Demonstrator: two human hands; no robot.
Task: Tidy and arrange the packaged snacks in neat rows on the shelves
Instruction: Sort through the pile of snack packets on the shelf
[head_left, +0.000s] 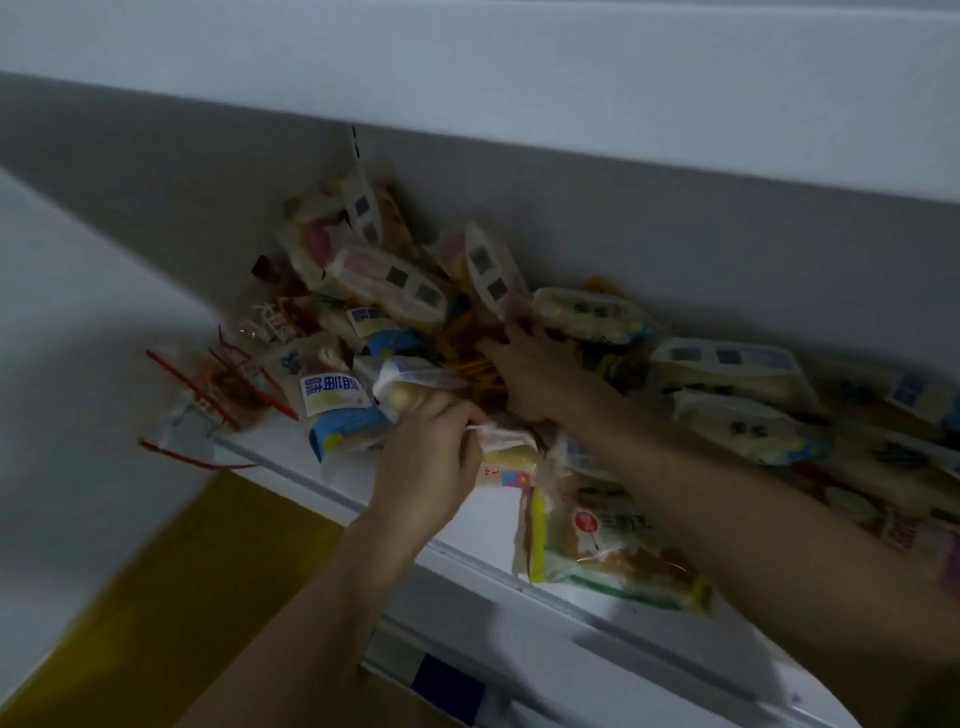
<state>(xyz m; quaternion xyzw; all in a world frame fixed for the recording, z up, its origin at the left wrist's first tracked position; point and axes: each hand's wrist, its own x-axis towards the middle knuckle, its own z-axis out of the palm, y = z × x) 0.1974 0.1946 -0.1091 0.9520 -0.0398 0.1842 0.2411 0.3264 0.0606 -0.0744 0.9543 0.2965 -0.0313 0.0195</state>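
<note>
White shelf (467, 525), seen from below at a tilt, carried a loose heap of packaged snacks (415, 312) piled against its grey back panel (675, 234); no rows were formed. Left hand (431, 467) was closed around a clear-wrapped pale bread packet (410, 389) at the front of the heap, fingers curled over its crimped end. Right hand (524, 364) lay flat and spread wide on the middle of the pile, fingertips touching an orange snack pack (467, 358) and the edge of a pale wrapped packet (587, 314); it gripped nothing that could be seen. A blue-and-white labelled packet (337, 410) sat just left of the left hand, near the shelf edge. A larger yellow-and-green bag (608, 551) lay flat at the front edge, under the right forearm. Red-trimmed clear packets (228, 384) hung over the left end of the shelf, blurred. Further pale packets (737, 395) lay to the right. A yellow surface (171, 597) showed below the shelf.
</note>
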